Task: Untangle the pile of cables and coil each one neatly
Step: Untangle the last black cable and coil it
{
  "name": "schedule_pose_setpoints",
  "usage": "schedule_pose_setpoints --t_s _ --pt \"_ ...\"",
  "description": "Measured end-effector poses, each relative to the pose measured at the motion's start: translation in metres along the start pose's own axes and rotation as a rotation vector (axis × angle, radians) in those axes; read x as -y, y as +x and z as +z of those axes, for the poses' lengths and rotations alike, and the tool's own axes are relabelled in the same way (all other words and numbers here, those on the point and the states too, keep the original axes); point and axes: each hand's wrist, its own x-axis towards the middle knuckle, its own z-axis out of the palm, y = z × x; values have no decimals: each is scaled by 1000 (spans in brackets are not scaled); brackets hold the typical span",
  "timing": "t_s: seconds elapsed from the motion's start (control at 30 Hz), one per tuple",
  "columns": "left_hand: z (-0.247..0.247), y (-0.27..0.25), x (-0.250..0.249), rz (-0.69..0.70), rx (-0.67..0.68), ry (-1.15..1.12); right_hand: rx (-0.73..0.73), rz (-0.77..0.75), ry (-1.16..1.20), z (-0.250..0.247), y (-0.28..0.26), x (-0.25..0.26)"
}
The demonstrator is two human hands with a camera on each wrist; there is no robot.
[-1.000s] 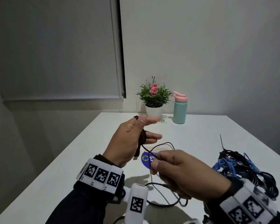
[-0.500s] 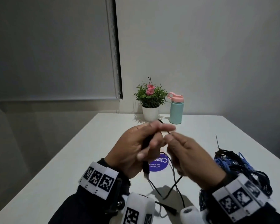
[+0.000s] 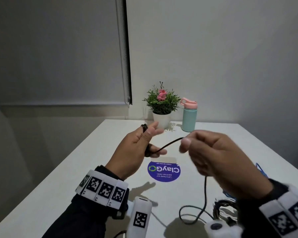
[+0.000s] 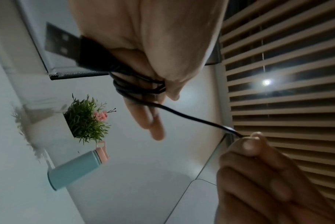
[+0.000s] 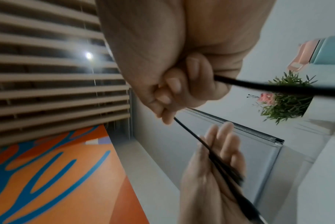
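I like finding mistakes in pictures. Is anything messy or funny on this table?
Yes, one thing: a jumbled heap of cables at the table's near right edge, partly hidden by the right hand. The black cable runs from that hand to wraps around the left hand. The plant and bottle stand upright.

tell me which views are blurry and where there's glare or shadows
Head view: dim, the right hand motion-blurred, soft hand shadows on the table. Left wrist view: a ceiling light flares; the black cable stays fairly sharp. Right wrist view: cable and left hand smeared, another flare.
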Motion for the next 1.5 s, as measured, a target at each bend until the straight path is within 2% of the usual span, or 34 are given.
schedule_pose_setpoints --t_s 0.1,0.17,0.27,0.33,0.37,0.43,0.5,0.53,0.63,0.73,0.87,1.0,1.07,1.1,1.17,1.23,1.4,1.5 --pt "3 -3 -5 40 51 127 -65 -32 -5 -12 3 0" --pt "6 -3 -6 12 135 114 -91 -63 -3 -13 5 -8" --pt "8 -9 -7 -141 435 -151 -95 -50 86 -8 9 -28" --pt "12 -12 -6 -173 548 -410 -67 10 136 5 8 -45" --pt "15 -12 -6 -177 533 -540 -49 50 141 14 5 -54" --pt "19 -7 -5 -161 341 -668 16 177 98 30 -1 -70" --pt "15 0 -3 -124 105 -642 138 315 24 42 -7 -75" --pt "11 3 -2 -106 38 -611 198 348 2 45 -8 -74" --pt "1 6 1 -64 -44 -514 284 322 -82 42 -9 -59" --pt "1 4 1 -12 -21 -382 304 284 -140 35 -9 -42" --pt "-3 0 -1 99 47 18 212 226 -135 26 -6 -31" --pt "-9 0 -4 159 7 388 165 245 -46 15 -3 -24" --pt "-11 0 -2 155 40 550 142 196 -11 12 -2 -21" --pt "-9 -1 0 120 96 574 120 161 15 10 -1 -20" --pt "-2 -3 6 1 213 467 76 123 101 3 1 -18" --pt "2 -3 10 -65 260 375 61 130 185 -4 2 -18" --pt "-4 -4 4 -82 346 325 63 149 289 -9 2 -22" --pt "-5 -4 3 -21 346 397 56 132 342 -12 2 -20"
